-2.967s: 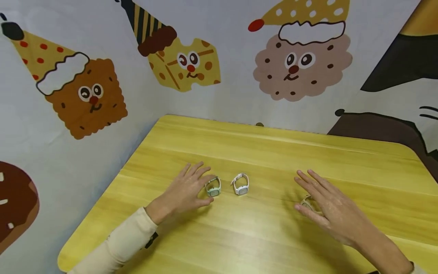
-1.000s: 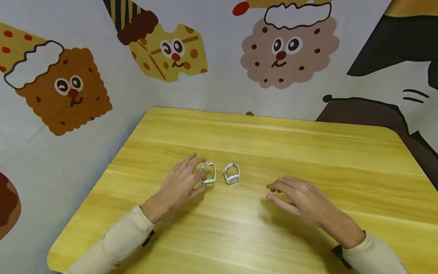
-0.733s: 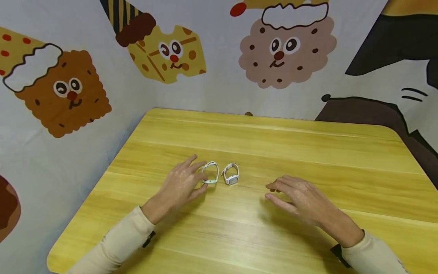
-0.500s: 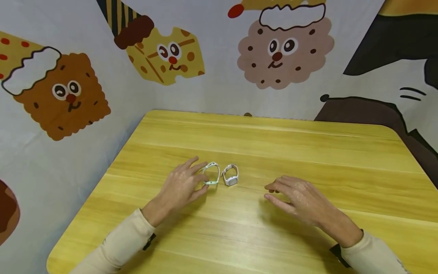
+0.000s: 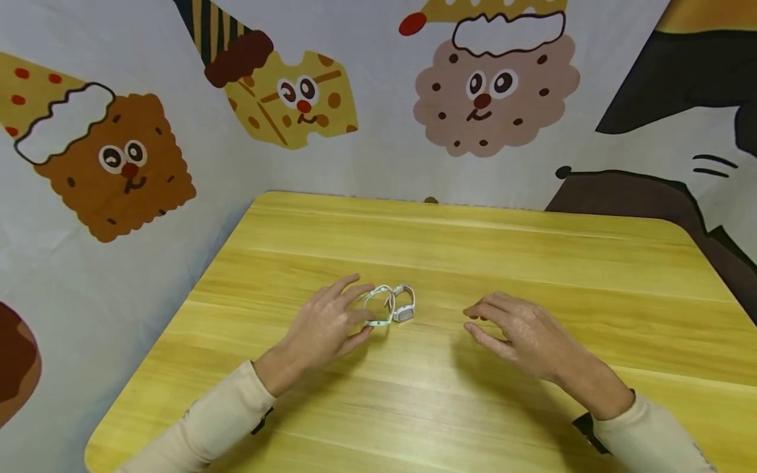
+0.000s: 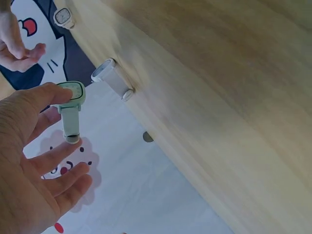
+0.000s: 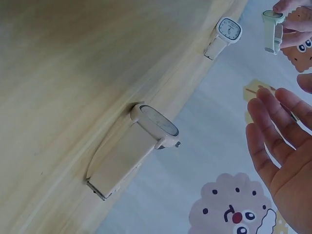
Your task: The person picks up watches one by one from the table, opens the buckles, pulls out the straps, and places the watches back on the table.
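Head view: left hand [image 5: 322, 323] pinches mint-green wristwatch [image 5: 378, 322] by its case, held up off the counter [image 5: 408, 401], strap closed in a loop. From here it overlaps the white wristwatch [image 5: 405, 315] on its right; left-wrist view shows the two apart, white one on the counter. Right hand [image 5: 532, 335] free, fingers loosely bent, well apart from left; right-wrist view has a cream wristwatch [image 7: 124, 158] on the counter near it.

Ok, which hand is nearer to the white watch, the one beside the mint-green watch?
Left. The left hand, pinching the mint-green watch, is just left of the white watch; the right hand is off to its right, across a wider gap in the head view.
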Action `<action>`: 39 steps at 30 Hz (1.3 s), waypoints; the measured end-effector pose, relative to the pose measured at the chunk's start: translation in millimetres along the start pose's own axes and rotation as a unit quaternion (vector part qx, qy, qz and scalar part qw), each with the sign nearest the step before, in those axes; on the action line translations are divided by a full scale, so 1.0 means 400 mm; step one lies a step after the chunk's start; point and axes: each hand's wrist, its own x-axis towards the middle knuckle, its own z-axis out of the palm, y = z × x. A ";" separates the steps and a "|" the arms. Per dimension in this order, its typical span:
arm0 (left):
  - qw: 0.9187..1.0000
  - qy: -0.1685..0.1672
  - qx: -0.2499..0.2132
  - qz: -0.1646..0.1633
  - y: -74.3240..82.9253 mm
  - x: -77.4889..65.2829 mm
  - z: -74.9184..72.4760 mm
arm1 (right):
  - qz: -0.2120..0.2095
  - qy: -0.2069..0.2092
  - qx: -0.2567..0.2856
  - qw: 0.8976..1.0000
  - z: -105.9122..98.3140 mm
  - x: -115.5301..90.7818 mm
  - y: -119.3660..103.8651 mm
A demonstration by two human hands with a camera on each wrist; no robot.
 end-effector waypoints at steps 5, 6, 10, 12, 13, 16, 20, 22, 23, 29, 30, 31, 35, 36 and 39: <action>1.000 0.018 0.005 0.023 0.007 0.008 0.006 | 0.015 -0.016 -0.009 1.000 0.002 0.000 -0.001; 0.999 0.023 0.005 0.028 0.008 0.009 0.007 | 0.017 -0.018 -0.009 1.000 0.005 0.000 -0.001; 0.998 0.038 0.004 0.041 0.013 0.011 0.012 | 0.023 -0.026 -0.010 0.999 0.011 0.002 -0.005; 0.998 0.042 0.004 0.044 0.017 0.013 0.012 | 0.022 -0.031 -0.011 0.999 0.013 0.004 -0.008; 0.998 0.044 0.004 0.046 0.019 0.014 0.013 | 0.021 -0.033 -0.012 0.999 0.014 0.005 -0.009; 0.998 0.048 0.003 0.052 0.025 0.017 0.015 | 0.019 -0.039 -0.014 0.999 0.017 0.007 -0.014; 0.997 0.056 -0.004 0.059 0.035 0.023 0.019 | 0.021 -0.043 -0.012 0.999 0.021 0.009 -0.020; 0.996 0.061 -0.009 0.061 0.040 0.026 0.021 | 0.021 -0.044 -0.013 0.999 0.024 0.009 -0.023; 0.996 0.063 -0.012 0.062 0.043 0.028 0.022 | 0.021 -0.045 -0.013 0.999 0.025 0.009 -0.026; 0.995 0.070 -0.024 0.067 0.056 0.032 0.023 | 0.034 -0.053 -0.013 0.998 0.027 0.011 -0.039; 0.995 0.070 -0.024 0.067 0.058 0.032 0.023 | 0.037 -0.053 -0.014 0.998 0.027 0.011 -0.040; 0.995 0.069 -0.023 0.068 0.060 0.033 0.023 | 0.039 -0.054 -0.015 0.998 0.026 0.012 -0.042; 0.995 0.064 -0.019 0.073 0.065 0.034 0.026 | 0.037 -0.055 -0.015 0.998 0.027 0.018 -0.043; 0.995 0.064 -0.016 0.075 0.065 0.034 0.027 | 0.035 -0.056 -0.016 0.998 0.027 0.021 -0.042; 0.995 0.062 -0.004 0.082 0.068 0.035 0.030 | 0.029 -0.057 -0.015 0.998 0.030 0.030 -0.041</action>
